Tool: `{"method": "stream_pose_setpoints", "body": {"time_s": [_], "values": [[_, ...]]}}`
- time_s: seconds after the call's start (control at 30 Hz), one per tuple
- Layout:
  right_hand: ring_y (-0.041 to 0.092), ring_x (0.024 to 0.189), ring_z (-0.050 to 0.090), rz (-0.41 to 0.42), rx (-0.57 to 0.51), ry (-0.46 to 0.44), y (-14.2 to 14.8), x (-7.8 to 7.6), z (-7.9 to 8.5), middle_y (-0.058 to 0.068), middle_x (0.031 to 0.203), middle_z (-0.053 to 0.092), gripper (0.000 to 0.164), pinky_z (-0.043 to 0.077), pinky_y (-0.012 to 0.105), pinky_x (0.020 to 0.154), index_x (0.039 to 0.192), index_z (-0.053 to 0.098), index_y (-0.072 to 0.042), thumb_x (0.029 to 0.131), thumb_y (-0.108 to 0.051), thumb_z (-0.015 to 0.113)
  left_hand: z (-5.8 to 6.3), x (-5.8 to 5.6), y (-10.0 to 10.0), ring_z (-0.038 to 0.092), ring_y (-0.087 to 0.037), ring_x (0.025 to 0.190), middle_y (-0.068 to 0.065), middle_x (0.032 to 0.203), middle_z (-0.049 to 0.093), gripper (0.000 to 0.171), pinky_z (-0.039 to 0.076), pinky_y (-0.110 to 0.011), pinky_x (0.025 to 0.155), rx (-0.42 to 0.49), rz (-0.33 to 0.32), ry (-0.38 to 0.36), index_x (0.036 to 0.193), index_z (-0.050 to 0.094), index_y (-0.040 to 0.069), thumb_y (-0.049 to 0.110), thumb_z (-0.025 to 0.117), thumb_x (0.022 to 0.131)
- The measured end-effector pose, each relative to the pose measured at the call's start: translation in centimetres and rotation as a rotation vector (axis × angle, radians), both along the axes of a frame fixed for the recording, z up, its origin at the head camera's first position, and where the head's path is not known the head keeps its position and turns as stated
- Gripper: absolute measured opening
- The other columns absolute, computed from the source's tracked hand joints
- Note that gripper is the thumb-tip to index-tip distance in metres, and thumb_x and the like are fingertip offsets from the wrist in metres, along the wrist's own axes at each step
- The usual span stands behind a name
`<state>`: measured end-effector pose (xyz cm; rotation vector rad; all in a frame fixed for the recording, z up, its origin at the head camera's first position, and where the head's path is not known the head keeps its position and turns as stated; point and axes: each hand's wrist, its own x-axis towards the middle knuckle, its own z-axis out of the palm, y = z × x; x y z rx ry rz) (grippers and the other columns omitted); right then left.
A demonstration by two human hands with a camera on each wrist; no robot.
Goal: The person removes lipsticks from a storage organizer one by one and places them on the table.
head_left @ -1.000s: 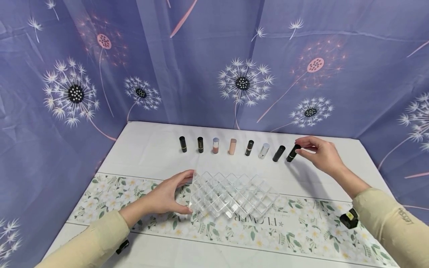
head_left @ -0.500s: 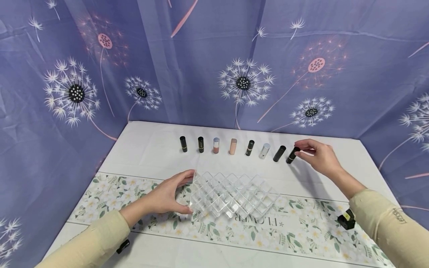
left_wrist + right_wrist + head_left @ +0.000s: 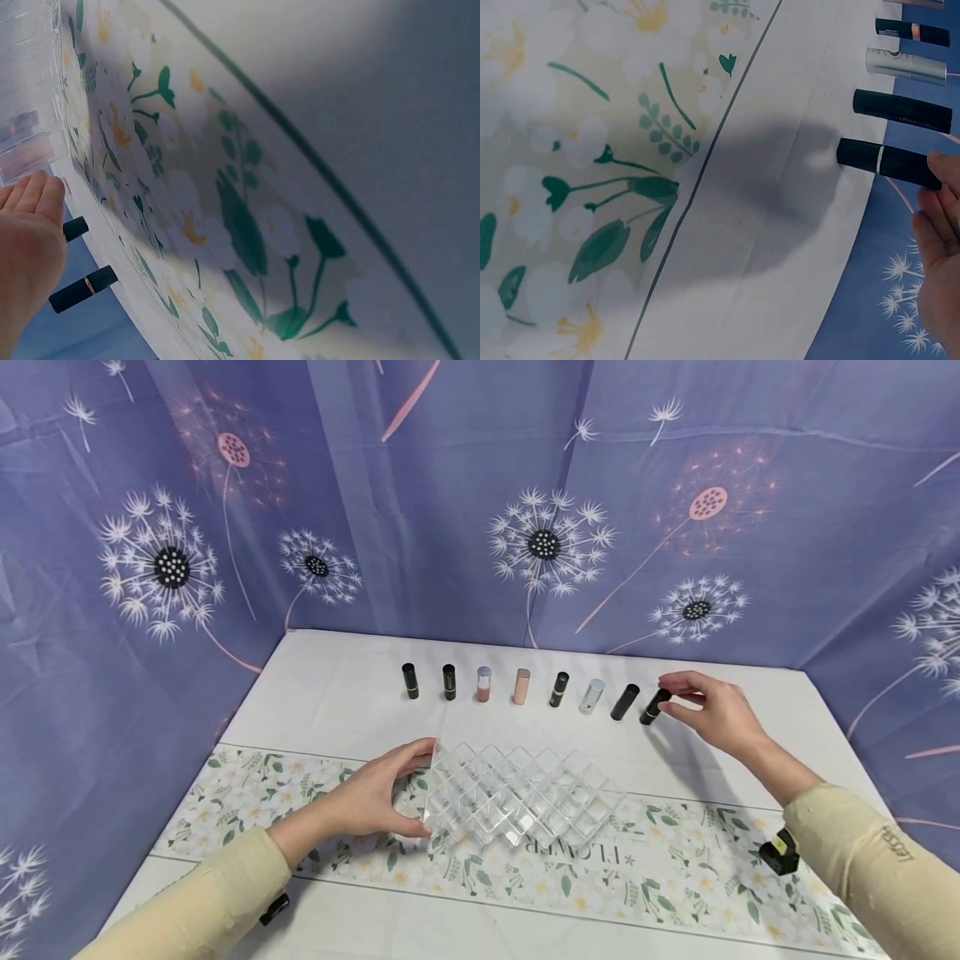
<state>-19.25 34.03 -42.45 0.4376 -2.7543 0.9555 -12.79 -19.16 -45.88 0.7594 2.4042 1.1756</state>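
Observation:
My left hand [image 3: 375, 789] holds the left end of a clear lipstick organizer [image 3: 525, 797] with diamond-shaped compartments, thumb at the near corner and fingers at the far one. In the left wrist view, the fingers meet the organizer's wall [image 3: 30, 90]. At the right end of a row of lipsticks, my right hand [image 3: 712, 710] pinches the top of a black lipstick [image 3: 652, 708] between thumb and fingers. The right wrist view shows this black lipstick [image 3: 877, 159] with a thin pale band, its lower end at the white table surface.
Beside it stand a plain black lipstick [image 3: 625, 702], a silver one [image 3: 592, 697], a black one with a light band [image 3: 558, 690], a rose-gold one [image 3: 521, 687] and several more leftward. The organizer rests on a floral strip [image 3: 690, 860]. A patterned curtain [image 3: 450, 527] closes the back.
The lipstick in my right hand has come down very slightly, the fingers still pinching its top. My left hand and the organizer have stayed in place.

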Motion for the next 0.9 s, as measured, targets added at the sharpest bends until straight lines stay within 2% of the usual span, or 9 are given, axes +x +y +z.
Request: {"method": "stream_pose_setpoints", "body": {"time_s": [0.13,0.2,0.3,0.37,0.43,0.7,0.87,0.9], "values": [[-0.025,0.102,0.052,0.003,0.018,-0.001,0.1,0.2,0.4,0.02,0.121,0.076,0.038,0.042,-0.004,0.093,0.129,0.072,-0.001,0.094,-0.008,0.083,0.1,0.0,-0.2,0.047,-0.037,0.149,-0.009,0.168,0.042,0.122,0.037,-0.06,0.124,-0.02,-0.004,0.01,0.171,0.025,0.014,0.041,0.098,0.077],[-0.019,0.102,0.057,0.001,0.032,0.002,0.2,0.2,0.7,0.019,0.121,0.076,0.038,0.042,-0.004,0.093,0.129,0.073,-0.001,0.093,-0.01,0.084,0.1,0.0,-0.2,0.048,-0.038,0.149,-0.009,0.168,0.042,0.122,0.037,-0.061,0.124,-0.033,-0.004,0.014,0.171,0.025,0.016,0.044,0.097,0.077],[0.006,0.105,0.071,0.001,0.054,0.001,0.4,0.3,1.2,0.019,0.123,0.076,0.038,0.041,-0.004,0.093,0.129,0.073,-0.002,0.094,-0.013,0.085,0.2,0.0,-0.2,0.048,-0.039,0.148,-0.009,0.169,0.041,0.123,0.037,-0.062,0.124,-0.053,-0.003,0.021,0.171,0.025,0.019,0.047,0.097,0.076],[0.026,0.109,0.073,0.004,0.066,-0.005,0.5,0.3,1.5,0.02,0.124,0.076,0.039,0.04,-0.004,0.093,0.129,0.073,-0.002,0.095,-0.015,0.084,0.2,0.0,-0.2,0.048,-0.04,0.148,-0.01,0.169,0.04,0.123,0.038,-0.063,0.123,-0.063,-0.003,0.023,0.172,0.024,0.019,0.048,0.096,0.076],[0.039,0.111,0.07,0.008,0.078,-0.011,0.6,0.3,1.7,0.02,0.126,0.075,0.039,0.04,-0.004,0.093,0.13,0.073,-0.002,0.095,-0.016,0.084,0.3,0.0,-0.3,0.047,-0.041,0.148,-0.01,0.17,0.039,0.123,0.038,-0.065,0.122,-0.072,-0.004,0.022,0.172,0.024,0.019,0.049,0.096,0.076],[0.045,0.117,0.07,0.01,0.122,-0.054,1.1,0.9,2.2,0.022,0.129,0.073,0.046,0.037,-0.006,0.091,0.133,0.071,0.0,0.095,-0.022,0.085,0.3,0.0,-0.4,0.045,-0.041,0.15,-0.009,0.171,0.037,0.129,0.036,-0.066,0.123,-0.094,-0.004,0.045,0.173,0.019,0.018,0.053,0.096,0.075],[0.046,0.118,0.068,0.015,0.152,-0.05,1.3,1.5,2.4,0.022,0.131,0.073,0.048,0.04,-0.002,0.092,0.136,0.069,-0.001,0.097,-0.026,0.082,0.9,-0.1,-0.8,0.04,-0.04,0.154,-0.004,0.172,0.036,0.128,0.033,-0.07,0.123,-0.081,0.004,0.051,0.174,0.016,0.022,0.048,0.096,0.077],[0.046,0.118,0.068,0.018,0.158,-0.044,1.4,1.6,2.4,0.022,0.131,0.073,0.048,0.044,0.002,0.094,0.136,0.069,-0.001,0.097,-0.027,0.082,1.1,-0.1,-0.9,0.039,-0.04,0.154,-0.003,0.172,0.036,0.127,0.032,-0.071,0.123,-0.076,0.008,0.051,0.174,0.015,0.024,0.047,0.096,0.078]]}}
